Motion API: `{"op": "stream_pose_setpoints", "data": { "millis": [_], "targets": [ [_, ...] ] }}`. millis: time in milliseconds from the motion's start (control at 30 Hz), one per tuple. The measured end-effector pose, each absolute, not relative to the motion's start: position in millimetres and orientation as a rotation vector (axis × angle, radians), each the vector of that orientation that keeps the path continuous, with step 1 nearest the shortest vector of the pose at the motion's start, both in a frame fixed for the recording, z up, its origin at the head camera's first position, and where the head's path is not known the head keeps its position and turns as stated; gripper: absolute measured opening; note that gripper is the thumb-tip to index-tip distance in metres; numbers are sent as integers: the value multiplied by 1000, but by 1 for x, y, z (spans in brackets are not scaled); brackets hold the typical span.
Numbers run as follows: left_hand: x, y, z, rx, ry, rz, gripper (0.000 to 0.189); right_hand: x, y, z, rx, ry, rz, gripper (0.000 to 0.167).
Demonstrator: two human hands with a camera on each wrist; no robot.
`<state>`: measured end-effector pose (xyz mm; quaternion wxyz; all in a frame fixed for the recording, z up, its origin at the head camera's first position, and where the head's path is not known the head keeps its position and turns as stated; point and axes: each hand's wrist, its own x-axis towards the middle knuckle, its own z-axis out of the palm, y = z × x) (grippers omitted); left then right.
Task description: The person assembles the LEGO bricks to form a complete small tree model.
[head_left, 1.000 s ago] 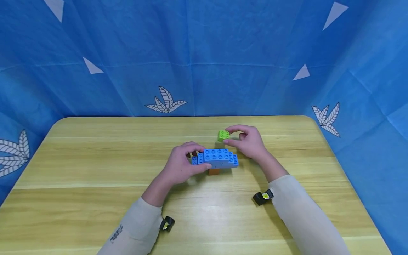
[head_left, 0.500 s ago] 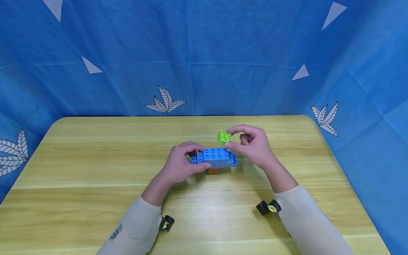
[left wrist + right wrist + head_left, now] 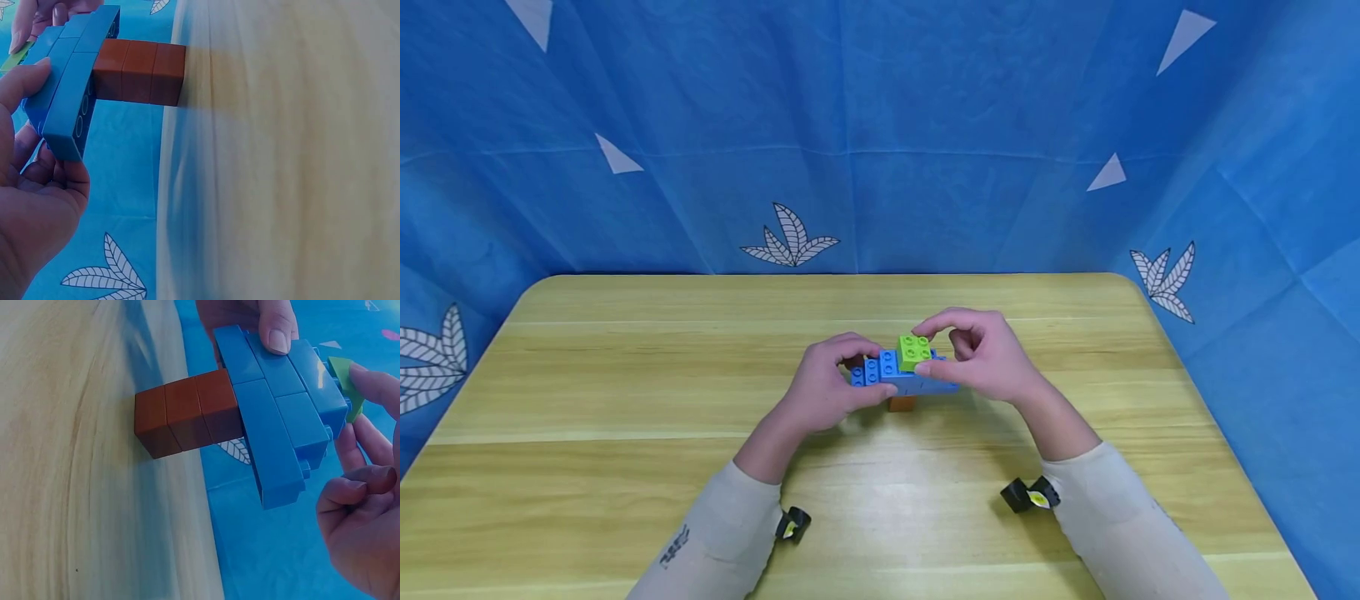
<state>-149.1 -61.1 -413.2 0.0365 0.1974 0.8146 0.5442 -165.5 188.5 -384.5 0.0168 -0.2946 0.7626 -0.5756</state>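
Note:
Several blue toy building bricks [image 3: 889, 363] are joined in stepped layers, narrower toward the top. Under them a column of three brown bricks [image 3: 187, 414] stands upright on the table. The left hand [image 3: 829, 387] grips the left end of the blue layers, thumb on the near side and fingers on the far side. Between thumb and index finger, the right hand [image 3: 988, 352] pinches a lime green brick [image 3: 913, 352] at the top blue layer's studs. In the right wrist view this green brick [image 3: 347, 387] looks slightly tilted; whether it is pressed down fully I cannot tell.
A light wood-grain table [image 3: 647, 400] lies under everything. Behind it and at both sides hangs a blue cloth [image 3: 880, 142] with white triangles and leaf prints. Black wrist devices [image 3: 1030, 495] sit at both grey sleeves.
The right hand has carried the green brick from behind the blue bricks, lifting it and bringing it toward the person onto the top layer. The left hand has kept its grip in place.

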Motion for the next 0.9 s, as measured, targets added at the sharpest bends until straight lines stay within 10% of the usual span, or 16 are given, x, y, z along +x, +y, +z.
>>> {"op": "stream_pose_setpoints", "data": {
  "millis": [900],
  "targets": [
    [-149, -62, -412, 624, 2483, 1671, 36, -168, 181, -372, -1190, 2522, -1517, 31]
  ]
}}
